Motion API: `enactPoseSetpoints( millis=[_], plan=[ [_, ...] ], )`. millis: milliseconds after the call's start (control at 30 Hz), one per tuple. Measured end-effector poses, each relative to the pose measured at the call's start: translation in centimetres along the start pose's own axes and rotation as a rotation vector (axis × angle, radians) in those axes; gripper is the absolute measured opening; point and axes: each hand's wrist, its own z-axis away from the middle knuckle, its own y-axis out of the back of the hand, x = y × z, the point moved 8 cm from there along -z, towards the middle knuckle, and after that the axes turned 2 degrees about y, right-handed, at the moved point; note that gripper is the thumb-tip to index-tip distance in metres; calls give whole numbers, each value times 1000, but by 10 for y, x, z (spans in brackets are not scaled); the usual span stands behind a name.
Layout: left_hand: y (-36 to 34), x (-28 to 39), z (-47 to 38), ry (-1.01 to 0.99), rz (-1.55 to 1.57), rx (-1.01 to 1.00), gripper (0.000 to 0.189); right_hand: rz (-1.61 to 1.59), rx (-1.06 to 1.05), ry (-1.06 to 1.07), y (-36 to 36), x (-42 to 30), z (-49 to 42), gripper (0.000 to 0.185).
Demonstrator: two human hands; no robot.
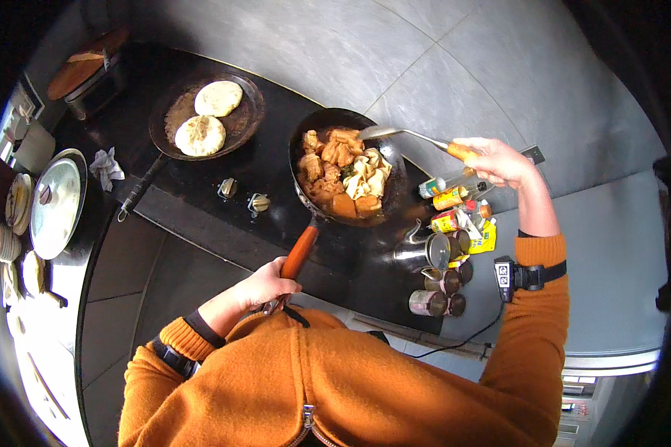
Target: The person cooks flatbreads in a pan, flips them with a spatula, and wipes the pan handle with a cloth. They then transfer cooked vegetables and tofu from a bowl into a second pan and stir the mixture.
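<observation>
My left hand (266,286) is closed round the orange-red handle (300,252) of a dark wok (392,204). In the wok lie browned meat chunks (335,150) in sauce, and folded pale sheets, perhaps tofu skin (367,174), sit on the right of them. My right hand (500,162) grips the wooden handle of a metal spatula or ladle (381,132), whose head is at the wok's upper edge over the food. Left of the wok, two round flatbreads (200,136) lie in a flat frying pan (245,127) with a dark handle.
Sauce bottles (450,198), a metal pot with a spout (419,251) and lidded jars (428,302) crowd the counter at right. Two stove knobs (259,203) are in front of the pans. A large lidded pan (58,208), a crumpled tissue (107,168) and stacked dishes (18,204) are at left.
</observation>
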Motion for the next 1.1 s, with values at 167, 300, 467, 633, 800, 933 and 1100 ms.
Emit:
enactPoseSetpoints(
  millis=[167, 300, 467, 633, 800, 933, 1100],
  plan=[
    [0, -2, 0, 22, 2, 18, 60, -12, -7, 43, -17, -17, -45, 49],
    [0, 1, -1, -45, 40, 34, 52, -19, -56, 34, -36, -31, -90, 49],
    [1, -3, -2, -77, 111, 71, 49, 140, -158, -94, -51, -42, -117, 49],
    [1, -7, -3, -88, 163, 102, 49, 282, -166, -105, -32, -47, -91, 46],
    [0, -4, -1, -99, 236, 89, 49, 443, -117, -91, -9, -36, -38, 49],
    [-1, -3, 1, -82, 238, 89, 51, 376, -53, -99, -7, -11, 2, 48],
    [-1, -3, 1, -43, 194, 99, 52, 291, 38, 25, -4, 25, 35, 48]
  ],
)
